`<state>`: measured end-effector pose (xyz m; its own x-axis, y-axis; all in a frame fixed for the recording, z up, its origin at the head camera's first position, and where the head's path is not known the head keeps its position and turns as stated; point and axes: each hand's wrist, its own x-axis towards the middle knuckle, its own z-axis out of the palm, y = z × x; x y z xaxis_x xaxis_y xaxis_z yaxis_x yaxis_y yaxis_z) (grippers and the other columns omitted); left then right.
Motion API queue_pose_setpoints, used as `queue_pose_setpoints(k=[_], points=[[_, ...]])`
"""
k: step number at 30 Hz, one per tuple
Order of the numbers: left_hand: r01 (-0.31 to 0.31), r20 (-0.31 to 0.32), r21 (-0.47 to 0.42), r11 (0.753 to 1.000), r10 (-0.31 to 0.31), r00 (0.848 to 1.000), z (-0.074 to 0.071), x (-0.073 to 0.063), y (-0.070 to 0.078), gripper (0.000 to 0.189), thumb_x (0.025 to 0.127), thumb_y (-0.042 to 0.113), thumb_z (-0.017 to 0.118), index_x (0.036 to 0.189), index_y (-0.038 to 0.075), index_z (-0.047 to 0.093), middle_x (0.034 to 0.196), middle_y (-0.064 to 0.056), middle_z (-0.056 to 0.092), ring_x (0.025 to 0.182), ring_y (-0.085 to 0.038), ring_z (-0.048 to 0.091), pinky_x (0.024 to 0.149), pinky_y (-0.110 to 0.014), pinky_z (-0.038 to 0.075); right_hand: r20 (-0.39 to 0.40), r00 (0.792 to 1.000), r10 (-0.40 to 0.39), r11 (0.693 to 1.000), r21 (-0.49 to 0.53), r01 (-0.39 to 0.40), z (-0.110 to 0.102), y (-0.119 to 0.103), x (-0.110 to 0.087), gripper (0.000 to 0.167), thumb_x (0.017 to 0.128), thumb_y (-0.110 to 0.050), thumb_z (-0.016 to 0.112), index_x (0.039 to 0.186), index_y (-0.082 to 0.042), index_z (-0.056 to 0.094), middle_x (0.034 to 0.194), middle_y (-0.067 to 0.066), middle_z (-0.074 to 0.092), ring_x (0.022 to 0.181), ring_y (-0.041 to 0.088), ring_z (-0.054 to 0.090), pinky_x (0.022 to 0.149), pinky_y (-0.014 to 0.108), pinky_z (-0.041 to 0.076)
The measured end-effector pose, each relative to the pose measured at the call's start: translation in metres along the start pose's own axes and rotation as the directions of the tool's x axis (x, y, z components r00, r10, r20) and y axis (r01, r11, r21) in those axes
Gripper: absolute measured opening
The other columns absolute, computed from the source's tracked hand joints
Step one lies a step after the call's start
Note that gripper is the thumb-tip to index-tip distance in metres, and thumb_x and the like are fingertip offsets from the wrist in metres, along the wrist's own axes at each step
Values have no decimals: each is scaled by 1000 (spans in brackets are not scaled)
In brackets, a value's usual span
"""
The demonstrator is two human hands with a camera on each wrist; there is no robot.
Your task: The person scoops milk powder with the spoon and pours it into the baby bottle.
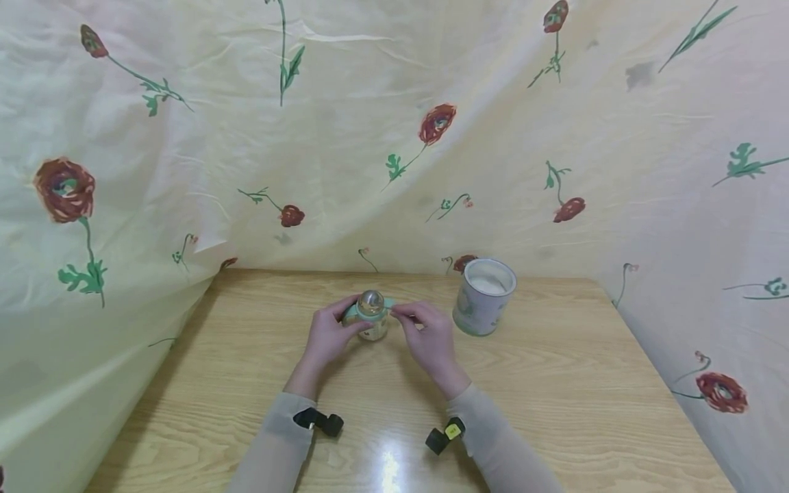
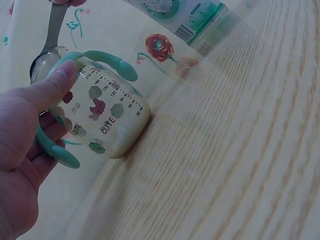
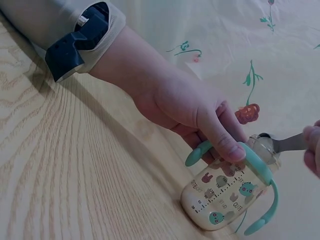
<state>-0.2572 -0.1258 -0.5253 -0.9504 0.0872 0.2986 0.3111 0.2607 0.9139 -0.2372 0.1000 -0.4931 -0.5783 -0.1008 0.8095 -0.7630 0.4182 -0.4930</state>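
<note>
Bottle point(image 2: 107, 112): here it is, just below centre of the head frame, upright, apparently standing on the counter point(image 1: 567, 383), no cap on it that I can see.
Left hand point(image 1: 329, 337): gripping the bottle near its neck, thumb across the side; I've got it steady.
Right hand point(image 1: 428, 339): pinching the spoon point(image 3: 291, 143) by its handle, just right of the bottle.
Spoon at the mouth: far end right there; inside or over the opening, I can't tell.
Can point(image 1: 483, 308): right of centre in the head frame, top open, pale inside; I can't make out the contents.
Done so far: bottle uncovered and held, can open, spoon in place, so I'd call us partway.
Left to do: the spoon work looks unfinished to me and the bottle is not yet capped; I can't read its fill.
Count: one bottle with two handles point(image 2: 124, 69), one spoon, one can, two hands, two wrist cameras point(image 1: 320, 421).
</note>
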Motion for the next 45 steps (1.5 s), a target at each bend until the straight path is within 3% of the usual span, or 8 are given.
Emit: queue_pose_setpoints(k=[5, 15, 27, 45], points=[[-4, 0, 11, 1000, 4, 1000, 0, 0, 0, 61, 84, 20, 93, 141, 14, 71, 140, -6, 70, 133, -29, 64, 114, -43, 50, -32, 999, -9, 1000, 6, 9, 0, 1, 1, 17, 85, 10, 85, 97, -2, 81, 96, 11, 81, 80, 24, 78, 74, 24, 63], [-1, 2, 10, 1000, 1, 1000, 0, 0, 2, 61, 84, 16, 93, 141, 13, 71, 140, -6, 71, 133, -27, 64, 113, -42, 50, -14, 999, -32, 999, -11, 31, 0, 1, 1, 16, 85, 10, 85, 94, -2, 80, 94, 10, 80, 80, 22, 77, 74, 21, 62], [8, 0, 16, 1000, -8, 1000, 0, -1, 2, 61, 85, 17, 93, 141, 12, 70, 140, -7, 70, 134, -29, 64, 113, -43, 50, -49, 999, -12, 1000, -20, 11, 1, -1, 1, 18, 85, 12, 84, 97, -2, 81, 95, 10, 81, 78, 23, 78, 71, 24, 64], [-10, 6, 14, 1000, 10, 1000, 0, 0, -3, 61, 85, 18, 92, 142, 13, 70, 141, -8, 70, 134, -30, 64, 113, -43, 50, -25, 1000, 2, 999, -45, -3, 1, -1, 0, 16, 85, 10, 85, 95, -2, 80, 93, 11, 80, 79, 23, 77, 72, 23, 63]])
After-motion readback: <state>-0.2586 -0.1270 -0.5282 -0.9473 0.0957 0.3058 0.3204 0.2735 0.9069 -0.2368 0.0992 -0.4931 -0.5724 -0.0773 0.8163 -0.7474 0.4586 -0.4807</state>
